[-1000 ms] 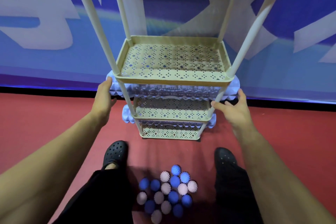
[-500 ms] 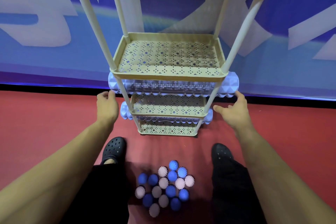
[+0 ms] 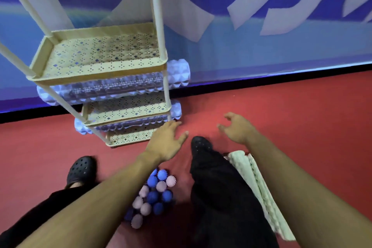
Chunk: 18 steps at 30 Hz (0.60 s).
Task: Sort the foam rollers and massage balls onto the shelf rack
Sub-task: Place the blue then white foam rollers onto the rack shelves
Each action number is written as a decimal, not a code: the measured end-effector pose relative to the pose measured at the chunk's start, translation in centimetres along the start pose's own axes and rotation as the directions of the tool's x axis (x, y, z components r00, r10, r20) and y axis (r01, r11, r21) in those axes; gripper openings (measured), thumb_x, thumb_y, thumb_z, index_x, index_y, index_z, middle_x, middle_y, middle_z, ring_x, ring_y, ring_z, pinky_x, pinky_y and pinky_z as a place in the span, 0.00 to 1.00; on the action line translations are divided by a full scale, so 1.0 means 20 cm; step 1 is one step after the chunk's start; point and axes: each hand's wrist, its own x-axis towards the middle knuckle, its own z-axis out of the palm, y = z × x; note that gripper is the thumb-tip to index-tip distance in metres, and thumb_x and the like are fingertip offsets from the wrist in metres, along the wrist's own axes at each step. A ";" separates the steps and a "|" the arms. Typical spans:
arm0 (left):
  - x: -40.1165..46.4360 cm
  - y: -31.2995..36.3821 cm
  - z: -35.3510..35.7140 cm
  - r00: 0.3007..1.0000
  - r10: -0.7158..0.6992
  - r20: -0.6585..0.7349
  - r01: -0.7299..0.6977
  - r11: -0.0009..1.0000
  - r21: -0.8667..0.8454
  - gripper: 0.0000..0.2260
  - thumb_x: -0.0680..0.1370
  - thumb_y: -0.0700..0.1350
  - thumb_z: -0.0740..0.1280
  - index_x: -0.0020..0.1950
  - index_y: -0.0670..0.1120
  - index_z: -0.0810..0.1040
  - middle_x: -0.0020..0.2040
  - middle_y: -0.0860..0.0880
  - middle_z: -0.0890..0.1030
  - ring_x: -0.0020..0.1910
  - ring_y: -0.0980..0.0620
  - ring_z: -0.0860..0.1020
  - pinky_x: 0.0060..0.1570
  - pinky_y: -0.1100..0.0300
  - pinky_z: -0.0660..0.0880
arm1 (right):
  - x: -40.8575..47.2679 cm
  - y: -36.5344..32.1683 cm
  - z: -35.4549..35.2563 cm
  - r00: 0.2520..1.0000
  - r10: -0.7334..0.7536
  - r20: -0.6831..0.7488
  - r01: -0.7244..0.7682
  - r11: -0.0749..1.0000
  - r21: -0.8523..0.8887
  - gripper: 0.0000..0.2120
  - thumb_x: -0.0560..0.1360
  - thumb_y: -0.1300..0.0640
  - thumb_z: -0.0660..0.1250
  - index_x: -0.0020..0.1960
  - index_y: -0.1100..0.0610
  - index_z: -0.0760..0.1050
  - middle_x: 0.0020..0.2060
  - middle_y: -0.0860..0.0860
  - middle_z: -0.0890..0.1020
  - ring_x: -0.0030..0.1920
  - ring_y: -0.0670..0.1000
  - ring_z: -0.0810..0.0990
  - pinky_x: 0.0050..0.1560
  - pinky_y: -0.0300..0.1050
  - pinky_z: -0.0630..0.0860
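A red floor (image 3: 281,127) runs up to a blue and white printed wall, and everything to be sorted lies on or just above that floor.

At the left stands the beige shelf rack (image 3: 96,78), with perforated tiers on pale posts. 2 lilac foam rollers already lie across it: the upper roller (image 3: 179,72) under the middle tier, the lower roller (image 3: 176,109) a tier below, both ends sticking out past the posts. Near the person's black shoes sits a cluster of spiky massage balls (image 3: 152,197), blue and pale pink, touching one another.

The left hand (image 3: 167,143) hangs just beside the rack's lowest front corner, fingers spread and relaxed, holding nothing. The right hand (image 3: 237,129) hovers above bare floor, fingers loosely curled, also empty. Below the right forearm lies a pale green ridged roller (image 3: 255,183), partly hidden by the leg.

That roller is probably light, springy foam; its ridges should give good grip, best taken around the middle or at both ends. The balls look small, light and prone to roll, so scooping several seems sensible.
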 end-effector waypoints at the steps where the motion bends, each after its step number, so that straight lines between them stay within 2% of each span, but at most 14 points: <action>1: 0.04 0.06 0.05 0.999 0.014 0.039 -0.015 1.000 0.020 0.26 0.82 0.60 0.61 0.75 0.47 0.70 0.74 0.47 0.72 0.71 0.46 0.71 0.71 0.52 0.66 | 0.01 0.11 -0.02 0.997 0.057 0.048 -0.056 0.998 -0.024 0.28 0.78 0.47 0.69 0.74 0.58 0.69 0.68 0.57 0.78 0.68 0.57 0.76 0.69 0.49 0.71; 5: 0.20 0.27 0.24 0.983 0.003 0.182 0.000 1.000 -0.018 0.24 0.81 0.56 0.63 0.74 0.46 0.72 0.74 0.45 0.71 0.73 0.46 0.70 0.72 0.56 0.64 | 0.00 0.52 -0.06 0.965 0.201 0.168 -0.188 0.978 -0.091 0.17 0.76 0.49 0.69 0.62 0.55 0.78 0.56 0.56 0.83 0.59 0.57 0.81 0.60 0.48 0.77; 8: 0.31 0.36 0.35 0.972 -0.012 0.233 0.022 0.999 -0.038 0.22 0.82 0.53 0.63 0.74 0.45 0.72 0.74 0.44 0.72 0.72 0.46 0.71 0.69 0.59 0.65 | 0.02 0.77 0.02 0.934 0.293 0.204 -0.266 0.952 -0.152 0.22 0.78 0.49 0.69 0.68 0.59 0.76 0.63 0.56 0.80 0.63 0.58 0.79 0.61 0.47 0.75; 10: 0.37 0.39 0.42 0.967 -0.034 0.253 0.046 0.998 -0.042 0.21 0.82 0.53 0.63 0.74 0.46 0.72 0.74 0.45 0.72 0.71 0.47 0.72 0.66 0.61 0.65 | 0.04 0.91 0.14 0.901 0.353 0.251 -0.320 0.933 -0.165 0.26 0.77 0.45 0.70 0.69 0.58 0.75 0.64 0.57 0.78 0.67 0.59 0.76 0.62 0.45 0.73; 12: 0.42 0.40 0.49 0.960 -0.062 0.275 0.079 0.995 -0.053 0.21 0.82 0.53 0.63 0.74 0.47 0.72 0.72 0.46 0.73 0.70 0.48 0.73 0.64 0.62 0.65 | 0.05 1.00 0.28 0.873 0.387 0.297 -0.369 0.922 -0.119 0.25 0.75 0.42 0.72 0.65 0.57 0.78 0.59 0.55 0.80 0.64 0.57 0.78 0.57 0.44 0.73; 14: 0.44 0.38 0.54 0.955 -0.088 0.285 0.109 0.992 -0.059 0.20 0.82 0.53 0.64 0.73 0.48 0.73 0.71 0.46 0.75 0.68 0.48 0.74 0.60 0.64 0.65 | 0.04 1.05 0.42 0.849 0.427 0.311 -0.433 0.900 -0.054 0.28 0.72 0.42 0.74 0.65 0.58 0.75 0.57 0.54 0.81 0.58 0.56 0.80 0.57 0.46 0.74; 16: 0.46 0.36 0.57 0.955 -0.099 0.280 0.120 0.991 -0.059 0.19 0.82 0.53 0.64 0.71 0.48 0.75 0.70 0.46 0.74 0.67 0.47 0.74 0.57 0.66 0.64 | 0.01 1.08 0.56 0.859 0.449 0.246 -0.453 0.890 -0.045 0.35 0.69 0.38 0.74 0.68 0.56 0.69 0.59 0.55 0.80 0.58 0.58 0.80 0.59 0.53 0.76; 18: 0.46 0.34 0.59 0.955 -0.107 0.275 0.127 0.990 -0.054 0.18 0.82 0.53 0.64 0.69 0.47 0.76 0.69 0.46 0.75 0.67 0.47 0.74 0.55 0.67 0.62 | -0.01 1.13 0.68 0.875 0.457 0.160 -0.453 0.889 -0.059 0.39 0.65 0.31 0.73 0.66 0.51 0.65 0.58 0.52 0.80 0.56 0.57 0.81 0.56 0.56 0.78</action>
